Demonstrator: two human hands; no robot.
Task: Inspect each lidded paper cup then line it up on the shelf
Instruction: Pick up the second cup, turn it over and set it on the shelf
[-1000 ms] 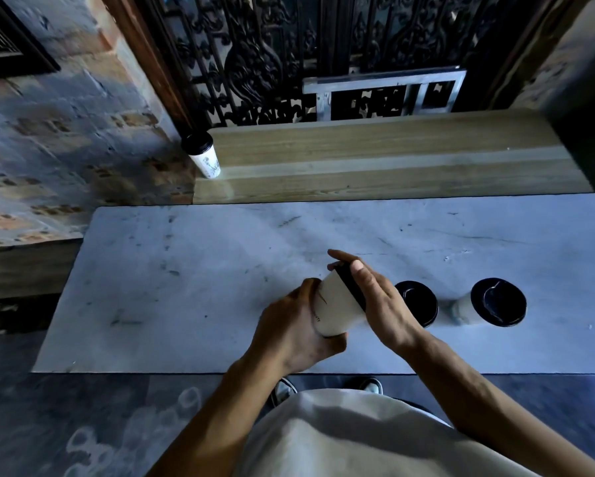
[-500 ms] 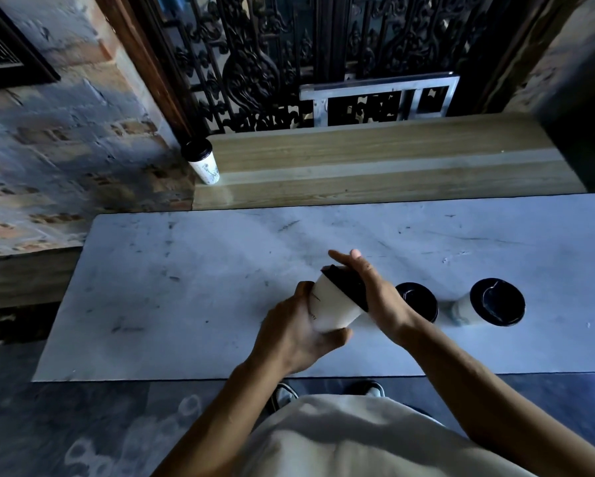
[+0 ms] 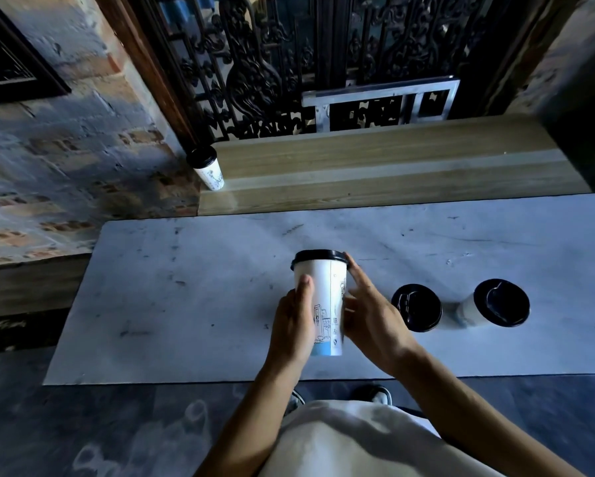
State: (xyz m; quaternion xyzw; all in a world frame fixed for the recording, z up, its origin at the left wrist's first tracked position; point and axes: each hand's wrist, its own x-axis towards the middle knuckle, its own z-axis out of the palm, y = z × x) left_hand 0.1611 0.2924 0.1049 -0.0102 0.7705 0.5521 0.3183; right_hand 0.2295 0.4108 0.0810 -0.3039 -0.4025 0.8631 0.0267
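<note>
In front of me runs a scuffed white marble table (image 3: 192,304). Two lidded paper cups stand on it to my right, the nearer cup (image 3: 416,308) just beside the farther cup (image 3: 495,304). Behind the table lies a wooden shelf (image 3: 392,166), and one lidded cup (image 3: 208,168) stands at its left end.

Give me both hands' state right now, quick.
Left hand: grips the lidded paper cup, thumb curled on its side.
Right hand: open, straight fingers resting against the cup's other side.
</note>
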